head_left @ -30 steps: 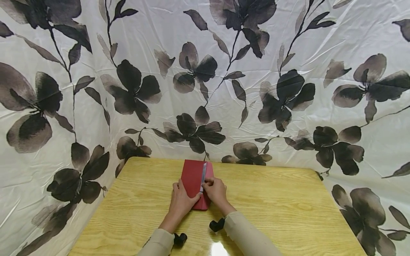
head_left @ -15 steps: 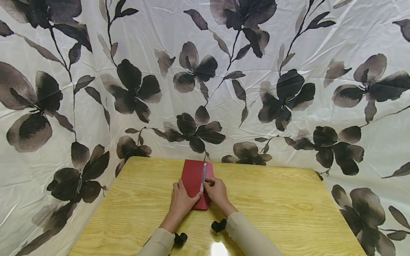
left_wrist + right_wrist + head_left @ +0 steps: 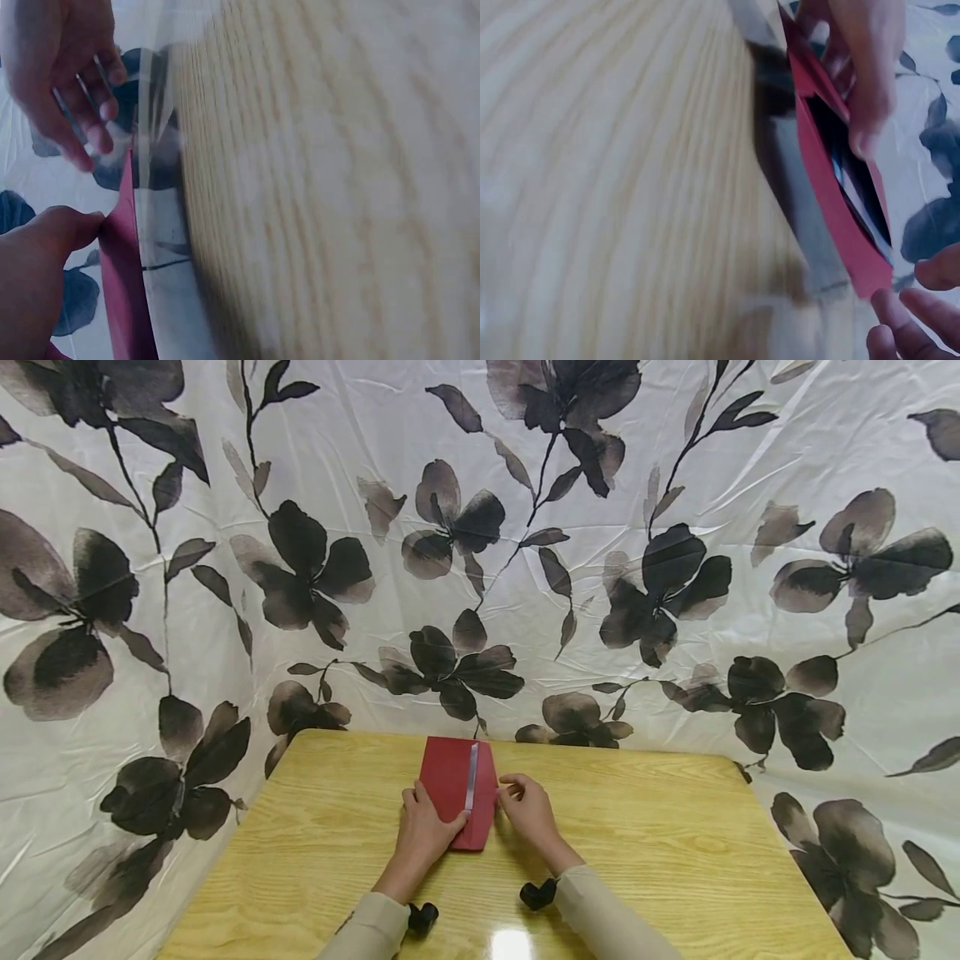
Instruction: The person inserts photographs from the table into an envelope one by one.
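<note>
A red envelope (image 3: 446, 772) lies on the table in the head view, its flap (image 3: 486, 777) folded out to the right. Along its mouth shows a long silvery strip (image 3: 471, 777). The right wrist view shows the envelope's mouth gaping, with a pale, thin sheet-like edge (image 3: 855, 187) inside. My left hand (image 3: 426, 827) holds the envelope's lower left, fingers at the left edge and thumb across by the mouth. Just right of the flap is my right hand (image 3: 528, 806), its fingers loosely bent and holding nothing. Whether a fingertip touches the flap's edge, I cannot tell.
The wooden table (image 3: 637, 835) extends on both sides of the envelope. Behind it hangs a white cloth (image 3: 570, 635) with dark flowers. A black wrist-worn device (image 3: 422, 919) sits at the left cuff, another black device (image 3: 537, 894) at the right.
My right hand has moved right, off the silvery strip and the mouth, to beside the flap. More of the flap and strip shows. My left hand keeps its hold on the envelope.
</note>
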`<action>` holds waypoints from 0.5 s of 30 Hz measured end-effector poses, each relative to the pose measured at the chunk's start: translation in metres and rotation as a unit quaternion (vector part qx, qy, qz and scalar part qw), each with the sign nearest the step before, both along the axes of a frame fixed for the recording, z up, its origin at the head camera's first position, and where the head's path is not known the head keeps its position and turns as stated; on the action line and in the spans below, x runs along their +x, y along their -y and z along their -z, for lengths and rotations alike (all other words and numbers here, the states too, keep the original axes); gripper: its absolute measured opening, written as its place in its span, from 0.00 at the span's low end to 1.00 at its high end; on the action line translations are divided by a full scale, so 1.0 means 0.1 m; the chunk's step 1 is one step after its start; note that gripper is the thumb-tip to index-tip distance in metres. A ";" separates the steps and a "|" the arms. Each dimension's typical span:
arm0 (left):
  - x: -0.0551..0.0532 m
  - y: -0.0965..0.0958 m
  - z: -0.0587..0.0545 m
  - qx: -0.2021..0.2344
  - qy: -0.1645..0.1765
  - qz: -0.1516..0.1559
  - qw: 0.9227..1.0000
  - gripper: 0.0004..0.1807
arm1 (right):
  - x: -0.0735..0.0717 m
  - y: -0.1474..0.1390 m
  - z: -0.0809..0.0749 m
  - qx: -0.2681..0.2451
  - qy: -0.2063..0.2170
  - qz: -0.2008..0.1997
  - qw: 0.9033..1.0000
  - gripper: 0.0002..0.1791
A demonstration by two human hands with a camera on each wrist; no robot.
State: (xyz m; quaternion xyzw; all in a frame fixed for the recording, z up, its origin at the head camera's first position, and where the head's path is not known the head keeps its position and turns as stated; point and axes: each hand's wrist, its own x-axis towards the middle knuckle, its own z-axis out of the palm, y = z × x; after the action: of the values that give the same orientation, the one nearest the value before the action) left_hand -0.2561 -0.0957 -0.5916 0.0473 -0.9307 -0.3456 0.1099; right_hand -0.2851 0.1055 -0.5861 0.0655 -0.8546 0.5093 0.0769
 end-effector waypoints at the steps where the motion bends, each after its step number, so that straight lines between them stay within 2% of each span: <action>1: -0.01 0.00 0.00 -0.003 0.001 -0.002 1.000 0.62 | 0.00 -0.04 0.00 0.004 -0.002 -0.002 1.000 0.13; 6: -0.02 0.01 -0.03 -0.024 -0.007 -0.006 1.000 0.62 | 0.03 -0.21 -0.04 0.035 -0.013 -0.001 0.999 0.14; 12: 0.02 0.02 -0.05 -0.042 -0.019 -0.008 0.999 0.61 | 0.08 -0.36 -0.09 0.073 -0.034 0.029 0.996 0.14; 15: 0.02 0.01 -0.05 -0.056 -0.008 -0.011 0.998 0.61 | 0.08 -0.44 -0.11 0.080 -0.040 0.036 0.995 0.13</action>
State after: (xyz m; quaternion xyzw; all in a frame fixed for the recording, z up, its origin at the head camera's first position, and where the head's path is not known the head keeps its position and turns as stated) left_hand -0.2536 -0.0969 -0.5865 0.0488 -0.9470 -0.2921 0.1241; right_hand -0.2767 0.1491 -0.5755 0.0609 -0.8905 0.4336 0.1234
